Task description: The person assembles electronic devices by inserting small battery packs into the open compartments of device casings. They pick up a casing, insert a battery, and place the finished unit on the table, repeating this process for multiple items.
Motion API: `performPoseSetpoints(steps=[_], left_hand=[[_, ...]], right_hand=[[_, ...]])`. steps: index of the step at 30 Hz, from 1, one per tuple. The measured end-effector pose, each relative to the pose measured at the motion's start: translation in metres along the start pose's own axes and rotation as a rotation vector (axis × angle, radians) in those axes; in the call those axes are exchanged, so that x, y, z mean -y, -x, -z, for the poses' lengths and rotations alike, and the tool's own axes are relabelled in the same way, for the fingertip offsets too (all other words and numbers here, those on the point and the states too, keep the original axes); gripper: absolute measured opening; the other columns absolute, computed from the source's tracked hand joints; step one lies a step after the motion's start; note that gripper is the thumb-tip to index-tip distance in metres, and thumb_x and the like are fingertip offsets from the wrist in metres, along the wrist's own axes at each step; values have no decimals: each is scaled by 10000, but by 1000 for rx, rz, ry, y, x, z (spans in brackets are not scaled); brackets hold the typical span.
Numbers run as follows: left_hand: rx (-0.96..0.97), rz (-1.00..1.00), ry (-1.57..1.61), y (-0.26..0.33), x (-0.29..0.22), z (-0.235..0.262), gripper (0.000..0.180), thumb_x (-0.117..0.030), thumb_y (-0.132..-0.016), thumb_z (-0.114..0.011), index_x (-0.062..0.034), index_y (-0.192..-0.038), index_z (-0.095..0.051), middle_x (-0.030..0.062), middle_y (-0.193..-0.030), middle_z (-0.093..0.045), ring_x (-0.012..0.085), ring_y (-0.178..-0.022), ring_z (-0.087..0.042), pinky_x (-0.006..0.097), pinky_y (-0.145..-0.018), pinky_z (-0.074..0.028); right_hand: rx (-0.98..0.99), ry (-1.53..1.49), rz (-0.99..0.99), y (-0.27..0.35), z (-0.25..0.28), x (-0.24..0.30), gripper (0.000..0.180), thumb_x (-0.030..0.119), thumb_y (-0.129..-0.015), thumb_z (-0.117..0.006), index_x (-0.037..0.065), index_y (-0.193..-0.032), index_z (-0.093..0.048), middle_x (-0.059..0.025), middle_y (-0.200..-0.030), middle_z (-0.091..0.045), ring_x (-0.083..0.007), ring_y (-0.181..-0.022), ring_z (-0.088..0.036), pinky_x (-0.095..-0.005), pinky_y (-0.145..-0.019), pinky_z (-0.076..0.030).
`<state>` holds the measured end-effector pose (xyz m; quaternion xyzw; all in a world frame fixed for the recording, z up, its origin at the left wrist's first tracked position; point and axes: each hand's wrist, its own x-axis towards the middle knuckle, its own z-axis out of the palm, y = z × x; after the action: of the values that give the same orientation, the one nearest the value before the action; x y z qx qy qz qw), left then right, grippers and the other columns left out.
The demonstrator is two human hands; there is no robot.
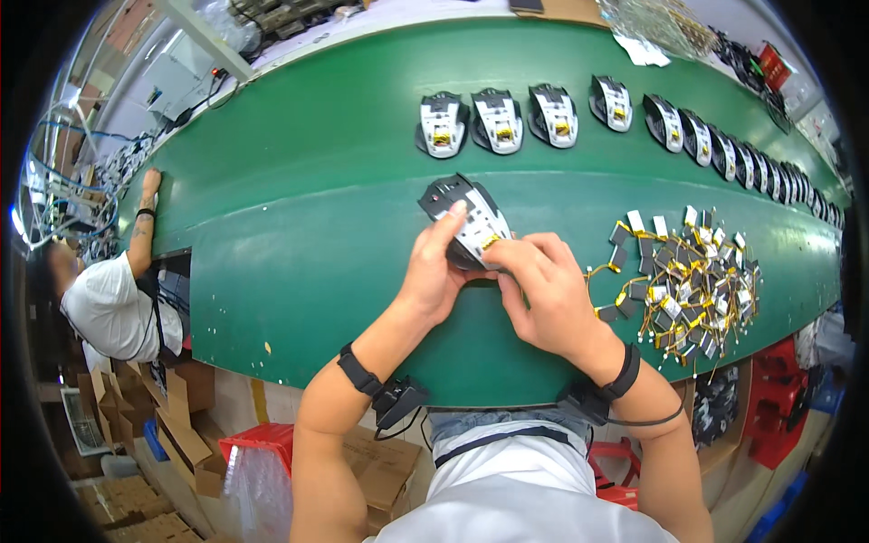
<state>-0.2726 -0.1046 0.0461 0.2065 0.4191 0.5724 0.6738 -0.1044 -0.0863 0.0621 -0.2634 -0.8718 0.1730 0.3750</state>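
A half-assembled computer mouse (pixel 479 223), black with a pale grey inner frame, is held tilted above the green bench. My left hand (pixel 434 271) wraps round its left side, the thumb lying on top of the frame. At the near end, my right hand (pixel 546 291) is closed, its fingertips pressed on the mouse beside a small yellow patch. Those fingertips partly hide what lies under them. To the right of my right hand spreads a heap of small battery packs (pixel 686 291), silver and dark, with yellow tape and thin leads.
Similar open mice (pixel 497 122) stand in a row across the green bench (pixel 299 226), curving off to the far right. A co-worker (pixel 118 299) reaches onto the bench at left. Below are cardboard boxes (pixel 186 439), a red bin (pixel 262 445) and red stools (pixel 774 403).
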Motion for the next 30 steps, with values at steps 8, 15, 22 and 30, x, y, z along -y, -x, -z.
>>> performPoseSetpoints(steps=[8, 15, 22, 30], left_hand=[[-33, -95, -212, -10, -18, 13, 495, -486, -970, -491, -25, -1134, -563, 109, -945, -691, 233, -702, -708, 255, -488, -547], [-425, -382, -675, -37, -76, 81, 468, -331, -862, -729, -24, -1131, -500, 111, -893, -673, 173, -599, -672, 218, -450, -476], [-517, -526, -884, -88, -98, 118, 619, -302, -837, -765, 4, -1314, -515, 19, -685, -623, 59, -482, -472, 213, -439, -375], [-774, -832, -1905, -127, -81, 121, 428, -464, -861, -636, -41, -910, -672, 197, -1010, -636, 359, -1003, -595, 499, -830, -470]], right_hand=[[-209, -468, -330, -1, 3, -13, 209, -36, -805, -575, 34, -993, -634, -64, -921, -691, -198, -815, -652, -316, -683, -498], [-54, -326, -190, 2, -1, -4, 172, 11, -793, -616, 33, -963, -624, -87, -890, -663, -265, -849, -621, -365, -733, -503], [30, -328, -171, 5, -10, -2, 204, 61, -802, -640, 35, -1003, -608, -91, -896, -654, -280, -866, -603, -376, -761, -495], [-95, -273, -89, 5, 32, 19, 269, 151, -810, -680, 13, -1023, -590, -167, -1035, -628, -360, -1008, -580, -440, -893, -474]])
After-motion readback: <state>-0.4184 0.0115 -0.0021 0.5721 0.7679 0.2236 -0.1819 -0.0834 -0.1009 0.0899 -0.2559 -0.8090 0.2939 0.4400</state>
